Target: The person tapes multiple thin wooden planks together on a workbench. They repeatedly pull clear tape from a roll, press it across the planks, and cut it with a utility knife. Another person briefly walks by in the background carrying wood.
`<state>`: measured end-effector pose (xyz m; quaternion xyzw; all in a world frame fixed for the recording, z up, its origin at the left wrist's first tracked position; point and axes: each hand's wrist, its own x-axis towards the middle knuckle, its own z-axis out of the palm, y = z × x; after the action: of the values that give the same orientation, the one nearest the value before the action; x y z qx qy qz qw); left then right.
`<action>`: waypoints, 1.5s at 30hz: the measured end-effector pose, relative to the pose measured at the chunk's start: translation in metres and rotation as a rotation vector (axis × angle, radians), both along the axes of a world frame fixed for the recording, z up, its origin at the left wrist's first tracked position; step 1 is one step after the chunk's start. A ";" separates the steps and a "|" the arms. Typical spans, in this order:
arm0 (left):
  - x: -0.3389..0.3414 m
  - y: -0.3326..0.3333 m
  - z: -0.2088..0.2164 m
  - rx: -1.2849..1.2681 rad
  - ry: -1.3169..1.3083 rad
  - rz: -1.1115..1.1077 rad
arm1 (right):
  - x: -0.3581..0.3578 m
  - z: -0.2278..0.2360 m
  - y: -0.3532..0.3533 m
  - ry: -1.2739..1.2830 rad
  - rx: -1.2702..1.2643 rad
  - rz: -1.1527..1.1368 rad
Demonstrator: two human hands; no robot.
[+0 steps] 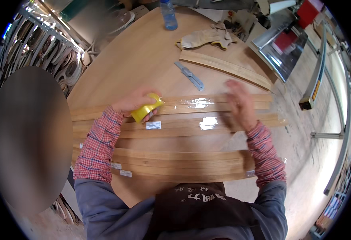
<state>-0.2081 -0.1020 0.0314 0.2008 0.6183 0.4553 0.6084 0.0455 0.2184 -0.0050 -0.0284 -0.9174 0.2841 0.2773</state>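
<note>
Left hand [134, 102] wrapped around a yellow tape roll [148, 109], a worker in checked sleeves [99, 145] leans over a table [135, 60] carrying long wooden strips. The roll, left of centre in the frame, is at the near hand's fingertips and tilted over the upper strips [179, 134], a grip that probably leaves it free to turn. The right hand [241, 105], right of centre, hovers by the strips' far end, fingers loosely bent; blur makes it impossible to tell whether it grasps anything. Shiny patches near the middle suggest clear film on the wood. The strips lie side by side, likely to keep their edges lined up, their right ends reaching past the table's edge, perhaps to leave room for fingers beneath. A second bundle [187, 164] lies across the lower centre, close to the apron [199, 208]. A knife [190, 77] rests just above the strips, seemingly kept within reach, while gloves [207, 39] lie at upper centre, perhaps set aside for bare-fingered work. Between them slants a lone plank [225, 69]; a bottle [169, 17] stands at the top, well apart from the wood.
</note>
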 end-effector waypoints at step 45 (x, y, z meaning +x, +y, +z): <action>-0.018 0.019 -0.045 -0.091 1.964 -0.182 | 0.182 -0.025 -0.019 -0.256 -0.417 -0.485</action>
<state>-0.2263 -0.0834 -0.0140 0.5126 0.8478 0.0137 -0.1351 0.2272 0.1999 -0.0303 -0.3371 -0.8334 0.3855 0.2076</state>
